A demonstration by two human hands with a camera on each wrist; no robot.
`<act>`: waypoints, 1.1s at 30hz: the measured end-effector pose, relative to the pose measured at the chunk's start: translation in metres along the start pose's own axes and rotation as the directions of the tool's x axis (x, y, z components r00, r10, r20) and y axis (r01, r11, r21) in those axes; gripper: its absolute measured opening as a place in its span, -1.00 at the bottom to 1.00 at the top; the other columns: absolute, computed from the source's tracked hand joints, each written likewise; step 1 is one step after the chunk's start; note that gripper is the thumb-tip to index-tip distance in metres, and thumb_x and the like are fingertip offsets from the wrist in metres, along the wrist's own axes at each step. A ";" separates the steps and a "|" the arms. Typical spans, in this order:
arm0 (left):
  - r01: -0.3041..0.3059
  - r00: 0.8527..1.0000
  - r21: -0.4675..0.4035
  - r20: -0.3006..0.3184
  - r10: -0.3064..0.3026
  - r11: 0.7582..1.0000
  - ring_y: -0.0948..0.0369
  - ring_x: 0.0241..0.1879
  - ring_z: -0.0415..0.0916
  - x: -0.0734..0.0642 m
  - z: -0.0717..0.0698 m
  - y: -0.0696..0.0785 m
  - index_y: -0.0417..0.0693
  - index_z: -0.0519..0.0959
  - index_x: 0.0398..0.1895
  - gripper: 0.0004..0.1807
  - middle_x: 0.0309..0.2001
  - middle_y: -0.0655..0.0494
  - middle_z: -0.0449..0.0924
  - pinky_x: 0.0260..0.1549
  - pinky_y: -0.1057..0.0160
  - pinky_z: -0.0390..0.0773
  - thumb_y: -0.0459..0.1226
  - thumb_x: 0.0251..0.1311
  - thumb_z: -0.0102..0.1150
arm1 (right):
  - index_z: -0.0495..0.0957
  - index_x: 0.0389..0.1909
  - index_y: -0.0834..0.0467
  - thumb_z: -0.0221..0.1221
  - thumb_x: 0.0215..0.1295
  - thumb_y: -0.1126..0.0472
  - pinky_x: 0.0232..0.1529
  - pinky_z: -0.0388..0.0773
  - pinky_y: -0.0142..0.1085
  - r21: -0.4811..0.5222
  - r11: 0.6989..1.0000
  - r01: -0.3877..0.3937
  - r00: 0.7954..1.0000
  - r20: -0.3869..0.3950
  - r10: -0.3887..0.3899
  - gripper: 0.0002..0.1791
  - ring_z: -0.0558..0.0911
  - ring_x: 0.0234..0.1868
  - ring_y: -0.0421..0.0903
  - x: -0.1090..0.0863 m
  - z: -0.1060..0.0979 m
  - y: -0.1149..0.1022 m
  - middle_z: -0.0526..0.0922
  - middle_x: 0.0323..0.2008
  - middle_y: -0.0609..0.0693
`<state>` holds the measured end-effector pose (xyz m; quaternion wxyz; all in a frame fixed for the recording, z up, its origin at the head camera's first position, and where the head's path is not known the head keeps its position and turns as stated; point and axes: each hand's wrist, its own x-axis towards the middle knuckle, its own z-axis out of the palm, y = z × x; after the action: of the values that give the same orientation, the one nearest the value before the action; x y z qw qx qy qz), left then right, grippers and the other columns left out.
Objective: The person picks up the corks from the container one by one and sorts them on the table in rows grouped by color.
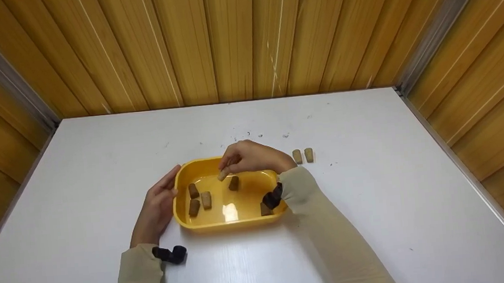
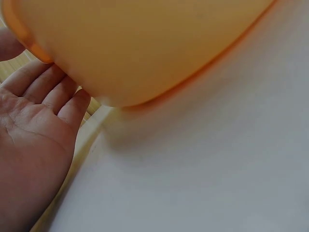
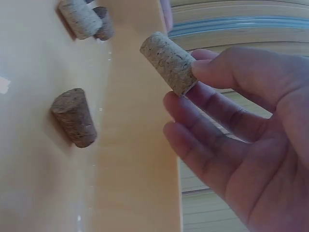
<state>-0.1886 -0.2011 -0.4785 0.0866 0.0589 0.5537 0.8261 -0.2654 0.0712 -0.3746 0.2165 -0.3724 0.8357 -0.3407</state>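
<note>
My right hand (image 1: 253,156) is over the back of a yellow tray (image 1: 236,223). Between thumb and fingertips it pinches a light cork stopper (image 3: 169,63), held above the tray floor. My left hand (image 1: 157,207) rests against the tray's left wall, its fingers fairly straight along the outside, as the left wrist view also shows. Inside the tray lie a light cork (image 1: 206,200) and dark corks (image 1: 193,191) near the left end. Another dark cork (image 1: 233,183) lies below the right hand. One more cork (image 1: 266,209) sits in the front right corner, partly hidden by the wrist camera.
Two light corks (image 1: 309,155) stand or lie side by side on the white table (image 1: 362,223), right of the tray behind the right wrist. Dark marks dot the table behind the tray. Wood-patterned panels (image 1: 230,39) enclose the back and sides.
</note>
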 end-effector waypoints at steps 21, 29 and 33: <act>0.008 1.000 0.044 0.010 -0.008 0.999 0.19 0.49 0.01 -0.001 -0.002 0.000 -0.12 0.09 0.49 -0.34 0.51 0.02 0.03 0.33 0.39 0.26 -0.48 0.28 -0.24 | 0.60 -0.04 0.28 0.27 0.18 0.33 0.11 0.60 -0.21 0.163 0.984 0.068 0.980 -0.198 -0.034 -0.69 0.64 -0.03 0.02 -0.046 -0.024 0.027 0.62 -0.06 0.16; -0.009 1.000 0.037 0.005 0.008 0.999 0.27 0.44 0.14 0.000 -0.002 -0.001 -0.15 0.11 0.47 -0.34 0.50 -0.01 0.06 0.32 0.39 0.29 -0.49 0.26 -0.22 | 0.55 -0.04 0.14 0.39 0.06 0.15 0.01 0.63 -0.30 0.172 0.984 -0.047 0.958 -0.270 0.093 -0.57 0.64 0.00 -0.01 -0.068 -0.035 0.040 0.64 -0.08 0.06; -0.029 1.000 0.030 0.004 0.029 0.999 0.36 0.36 0.24 0.000 -0.002 -0.002 -0.21 0.08 0.47 -0.34 0.50 -0.09 0.05 0.31 0.40 0.30 -0.51 0.25 -0.21 | 0.53 -0.05 0.11 0.41 0.03 0.07 -0.44 0.57 -0.41 0.168 0.978 -0.123 0.942 -0.291 0.168 -0.54 0.64 0.00 -0.03 -0.076 -0.037 0.049 0.64 -0.12 0.01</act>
<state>-0.1893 -0.2025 -0.4815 0.0747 0.0696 0.5652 0.8186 -0.2635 0.1693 -0.3770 0.1370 -0.2356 0.8567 -0.4379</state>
